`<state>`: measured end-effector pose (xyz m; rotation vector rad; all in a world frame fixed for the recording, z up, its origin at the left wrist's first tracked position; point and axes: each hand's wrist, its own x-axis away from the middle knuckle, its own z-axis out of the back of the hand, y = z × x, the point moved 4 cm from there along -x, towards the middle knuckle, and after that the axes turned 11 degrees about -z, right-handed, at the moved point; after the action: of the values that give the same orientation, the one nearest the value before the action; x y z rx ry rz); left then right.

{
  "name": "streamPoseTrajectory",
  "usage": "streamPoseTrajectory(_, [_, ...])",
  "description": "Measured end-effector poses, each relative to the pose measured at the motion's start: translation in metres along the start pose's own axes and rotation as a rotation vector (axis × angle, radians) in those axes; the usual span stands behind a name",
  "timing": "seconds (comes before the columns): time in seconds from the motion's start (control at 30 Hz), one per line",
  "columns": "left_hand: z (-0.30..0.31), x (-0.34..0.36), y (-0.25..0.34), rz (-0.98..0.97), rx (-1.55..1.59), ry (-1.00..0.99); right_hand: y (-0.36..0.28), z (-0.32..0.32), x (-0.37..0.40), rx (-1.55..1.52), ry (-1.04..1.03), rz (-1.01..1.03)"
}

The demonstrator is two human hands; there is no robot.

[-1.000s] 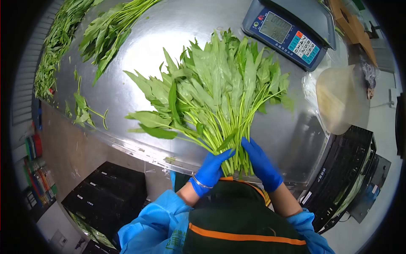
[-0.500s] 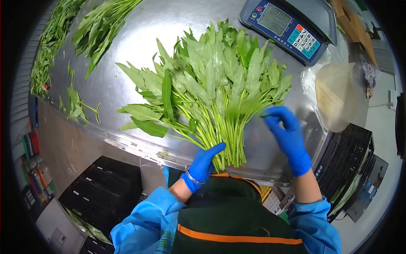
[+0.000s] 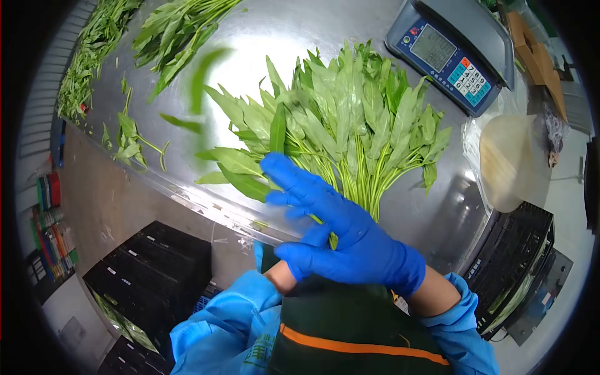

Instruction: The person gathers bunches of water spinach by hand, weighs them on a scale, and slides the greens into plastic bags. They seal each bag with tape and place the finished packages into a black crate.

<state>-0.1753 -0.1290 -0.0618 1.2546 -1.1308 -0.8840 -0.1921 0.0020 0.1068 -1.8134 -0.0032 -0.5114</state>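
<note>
A broad bunch of water spinach (image 3: 350, 119) lies fanned out on the metal table, its stem ends toward me. My left hand (image 3: 317, 235), in a blue glove, is closed around the lower stems and mostly hidden behind the other hand. Crossing in front of it, my gloved right hand (image 3: 362, 247) is open, fingers stretched out to the left and nothing in them. Left of the bunch, a blurred green leaf (image 3: 201, 78) and a smaller leaf piece (image 3: 181, 122) are in motion over the table.
A digital scale (image 3: 447, 59) stands at the back right. Another bunch of greens (image 3: 181, 31), a heap of greens (image 3: 94, 59) and loose scraps (image 3: 129, 140) lie on the left of the metal table (image 3: 431, 215). Black crates (image 3: 156, 269) stand below the near edge.
My right hand has swept left across the stems and opened, and leaf pieces now fly left of the bunch. The left hand keeps its hold. The view has shifted slightly.
</note>
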Motion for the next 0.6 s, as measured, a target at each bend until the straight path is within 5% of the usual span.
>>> streamPoseTrajectory(0.07, [0.001,-0.007,0.018,0.121,0.268,0.072,0.031,0.024,-0.001,0.495,0.291,0.264])
streamPoseTrajectory(0.13, [-0.003,-0.01,0.027,0.254,0.554,0.151,0.063,0.082,0.024,0.158,0.771,-0.111])
streamPoseTrajectory(0.2, [-0.004,-0.011,0.017,0.375,0.668,0.229,0.113,0.111,0.066,0.262,0.992,-0.23])
streamPoseTrajectory(0.27, [-0.006,-0.017,0.012,0.488,0.769,0.278,0.171,0.109,0.087,0.094,0.879,-0.53])
streamPoseTrajectory(0.33, [-0.002,-0.023,0.018,0.383,0.43,0.364,0.197,0.082,0.078,0.129,0.827,-0.559])
streamPoseTrajectory(0.6, [-0.011,-0.063,0.02,0.405,0.699,0.295,0.17,0.064,0.046,-0.267,0.796,-0.403])
